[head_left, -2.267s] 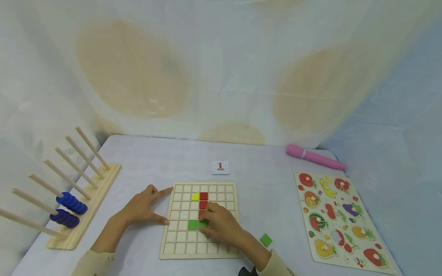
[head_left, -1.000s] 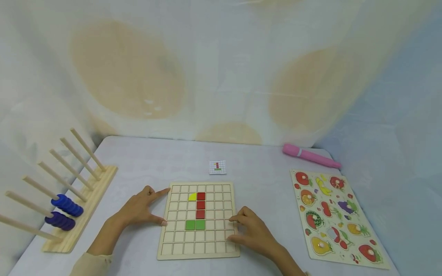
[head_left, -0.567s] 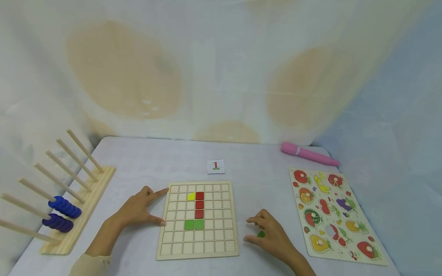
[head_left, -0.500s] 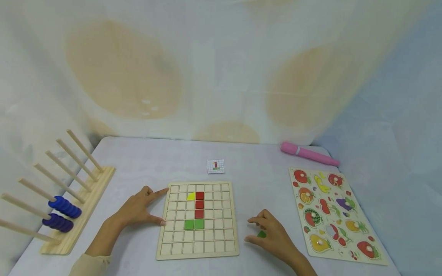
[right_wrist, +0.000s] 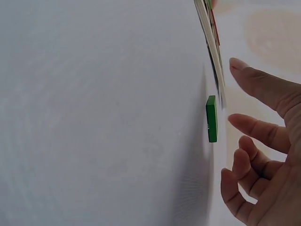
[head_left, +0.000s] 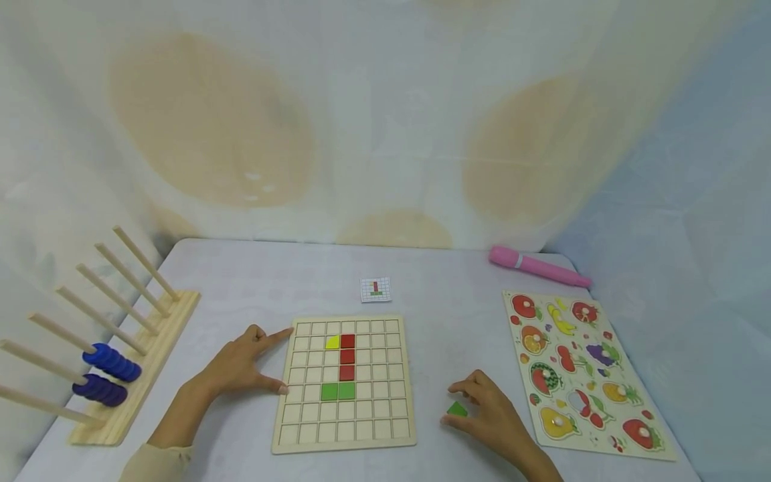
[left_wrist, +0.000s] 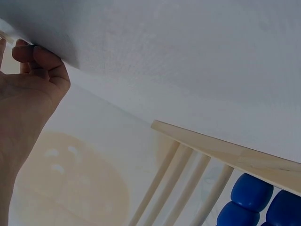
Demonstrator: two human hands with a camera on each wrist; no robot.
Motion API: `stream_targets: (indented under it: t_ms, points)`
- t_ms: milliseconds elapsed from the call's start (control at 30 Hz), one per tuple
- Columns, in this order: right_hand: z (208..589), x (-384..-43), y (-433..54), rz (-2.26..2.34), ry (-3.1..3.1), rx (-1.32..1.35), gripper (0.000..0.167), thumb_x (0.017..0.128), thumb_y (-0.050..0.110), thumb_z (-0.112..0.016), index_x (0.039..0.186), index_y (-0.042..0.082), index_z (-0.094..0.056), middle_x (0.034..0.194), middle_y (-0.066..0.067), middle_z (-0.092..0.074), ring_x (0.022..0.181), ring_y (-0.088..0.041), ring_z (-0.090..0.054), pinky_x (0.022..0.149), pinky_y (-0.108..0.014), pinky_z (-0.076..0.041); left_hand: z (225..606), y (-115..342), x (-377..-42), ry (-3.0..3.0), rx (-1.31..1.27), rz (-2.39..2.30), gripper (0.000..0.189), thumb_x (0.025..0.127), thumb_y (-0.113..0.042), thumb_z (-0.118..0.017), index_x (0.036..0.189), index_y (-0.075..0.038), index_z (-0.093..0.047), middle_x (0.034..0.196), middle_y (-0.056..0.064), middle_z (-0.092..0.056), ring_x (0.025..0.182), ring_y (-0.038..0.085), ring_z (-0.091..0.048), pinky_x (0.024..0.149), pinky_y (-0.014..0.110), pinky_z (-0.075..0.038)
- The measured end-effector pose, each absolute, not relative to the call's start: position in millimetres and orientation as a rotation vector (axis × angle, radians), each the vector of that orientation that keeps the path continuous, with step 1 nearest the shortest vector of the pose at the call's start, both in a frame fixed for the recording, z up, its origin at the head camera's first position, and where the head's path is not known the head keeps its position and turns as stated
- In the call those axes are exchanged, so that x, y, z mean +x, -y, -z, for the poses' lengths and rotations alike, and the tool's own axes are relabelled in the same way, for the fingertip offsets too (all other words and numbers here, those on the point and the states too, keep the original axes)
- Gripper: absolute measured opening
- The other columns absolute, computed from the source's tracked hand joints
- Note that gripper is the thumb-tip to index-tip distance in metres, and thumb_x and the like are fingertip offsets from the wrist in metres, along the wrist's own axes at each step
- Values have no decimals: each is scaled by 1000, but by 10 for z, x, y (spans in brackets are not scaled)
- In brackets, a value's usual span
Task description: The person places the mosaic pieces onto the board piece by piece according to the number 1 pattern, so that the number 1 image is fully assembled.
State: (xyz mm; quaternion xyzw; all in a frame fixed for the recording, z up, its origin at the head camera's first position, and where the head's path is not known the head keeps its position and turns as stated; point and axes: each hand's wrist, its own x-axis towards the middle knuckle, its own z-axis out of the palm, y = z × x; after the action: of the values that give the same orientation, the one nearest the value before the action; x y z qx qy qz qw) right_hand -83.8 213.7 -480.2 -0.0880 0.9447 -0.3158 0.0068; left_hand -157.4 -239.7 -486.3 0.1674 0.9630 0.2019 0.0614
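Note:
In the head view a wooden grid board (head_left: pixel 301 432) lies flat, with a yellow tile (head_left: pixel 333 342), a column of red tiles (head_left: pixel 347 357) and two green tiles (head_left: pixel 337 391) in its cells. My left hand (head_left: pixel 237 363) touches the board's left edge with outstretched index finger and thumb; its other fingers are folded in. To the right of the board my right hand (head_left: pixel 490 412) hovers with thumb and index finger apart around a loose green tile (head_left: pixel 457 409). In the right wrist view that green tile (right_wrist: pixel 212 119) lies on the table, and the fingers are clear of it.
Behind the board lies a small pattern card (head_left: pixel 376 290). A wooden bead rack (head_left: pixel 159 348) with blue beads (head_left: pixel 112 361) stands at left. On the right are a fruit puzzle board (head_left: pixel 578 381) and a pink stick-like object (head_left: pixel 539 266).
My right hand has left the second green tile in the grid and moved right, off the board, to the loose tile. The left hand stays at the board's left edge.

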Motion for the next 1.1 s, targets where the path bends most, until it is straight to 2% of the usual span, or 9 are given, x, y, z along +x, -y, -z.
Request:
stream_targets:
  t_ms: [433,700,1100]
  points:
    - [4858,-821,-2211,936,-2935,-220,41,61,31,-94,92,19,-69,86,9,-46,77,-3,-41,68,-20,-39,4873,2406,-1572,-2920,525,-635,111,57,-75,-78,150,-25,-45,100,2,-42,75,14,-39,66,27,-34]
    - [4881,-804,-2211,902,-2981,-208,30,65,21,-93,84,20,-70,86,11,-48,77,-3,-42,71,-21,-43,4898,2413,-1582,-2921,511,-635,111,57,-75,-79,150,-26,-45,101,2,-41,76,14,-40,67,27,-34]
    - [4903,-803,-2178,973,-3027,-238,29,65,11,-92,82,22,-70,85,12,-47,78,-1,-45,73,-22,-46,4903,2407,-1580,-2903,477,-644,111,56,-74,-80,150,-27,-45,101,2,-41,77,15,-40,68,28,-34]
